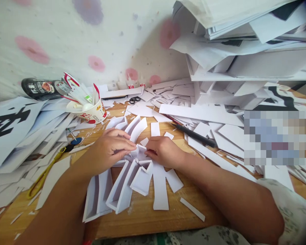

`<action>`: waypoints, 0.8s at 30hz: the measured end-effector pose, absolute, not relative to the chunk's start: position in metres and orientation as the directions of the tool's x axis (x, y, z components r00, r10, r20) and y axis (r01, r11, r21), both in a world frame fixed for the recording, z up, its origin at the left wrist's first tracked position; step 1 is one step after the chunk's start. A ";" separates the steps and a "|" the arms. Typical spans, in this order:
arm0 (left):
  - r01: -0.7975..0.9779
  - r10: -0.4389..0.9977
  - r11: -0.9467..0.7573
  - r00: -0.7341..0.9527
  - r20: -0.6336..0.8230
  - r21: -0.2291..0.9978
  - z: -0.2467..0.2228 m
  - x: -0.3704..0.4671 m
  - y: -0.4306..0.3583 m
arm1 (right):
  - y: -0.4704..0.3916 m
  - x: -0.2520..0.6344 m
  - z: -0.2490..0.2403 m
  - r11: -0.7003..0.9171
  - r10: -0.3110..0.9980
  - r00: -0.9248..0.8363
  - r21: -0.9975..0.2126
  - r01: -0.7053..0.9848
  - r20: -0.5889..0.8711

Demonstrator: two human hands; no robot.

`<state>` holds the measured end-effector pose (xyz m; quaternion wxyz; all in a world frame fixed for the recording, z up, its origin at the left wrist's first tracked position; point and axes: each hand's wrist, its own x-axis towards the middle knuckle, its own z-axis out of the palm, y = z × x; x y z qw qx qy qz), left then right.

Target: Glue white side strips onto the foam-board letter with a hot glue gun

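Several white board pieces joined into a raised-walled shape (122, 190) lie on the wooden table at the centre. My left hand (114, 146) reaches over the shape's upper part, its fingers and thumb closed on a small white wall piece (141, 148). From the right, my right hand (163, 149) pinches the other end of the same small piece, fingers curled. Just below the hands a small boxy section (143, 178) sticks out. A long flat white strip (160, 190) lies under and in front of my right hand.
A paper cup (91, 114) of tools and a dark bottle (39, 88) stand at the back left. Black pen (193, 134), scissors (134, 100) and white offcuts (219, 136) surround the work. A stack of white boards (244, 64) rises at right, printed sheets (10, 126) at left.
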<state>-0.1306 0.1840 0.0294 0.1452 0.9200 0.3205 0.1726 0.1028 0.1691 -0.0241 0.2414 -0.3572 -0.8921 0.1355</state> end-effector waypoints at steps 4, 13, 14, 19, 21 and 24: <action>0.525 0.624 -0.768 0.743 0.242 0.368 0.029 -0.131 0.184 | 0.168 0.102 -0.023 0.700 0.712 -0.630 -0.383 0.602 0.311; 0.554 0.627 -0.766 0.756 0.188 0.326 0.032 -0.133 0.186 | 0.174 0.114 -0.010 0.445 0.860 -0.387 -0.861 0.247 0.334; 0.561 0.630 -0.765 0.755 0.183 0.316 0.033 -0.133 0.186 | 0.174 0.117 -0.004 0.389 0.903 -0.279 -0.899 0.202 0.328; 0.616 0.671 -0.733 0.724 0.159 0.289 0.034 -0.134 0.186 | 0.151 0.148 0.048 0.362 0.929 0.038 -0.925 0.113 0.368; 0.619 0.674 -0.730 0.723 0.152 0.290 0.034 -0.135 0.186 | 0.137 0.165 0.066 0.439 0.890 0.029 -0.872 0.218 0.455; 0.606 0.655 -0.749 0.740 0.153 0.268 0.033 -0.135 0.185 | 0.126 0.183 0.070 0.475 0.875 -0.122 -0.785 0.398 0.468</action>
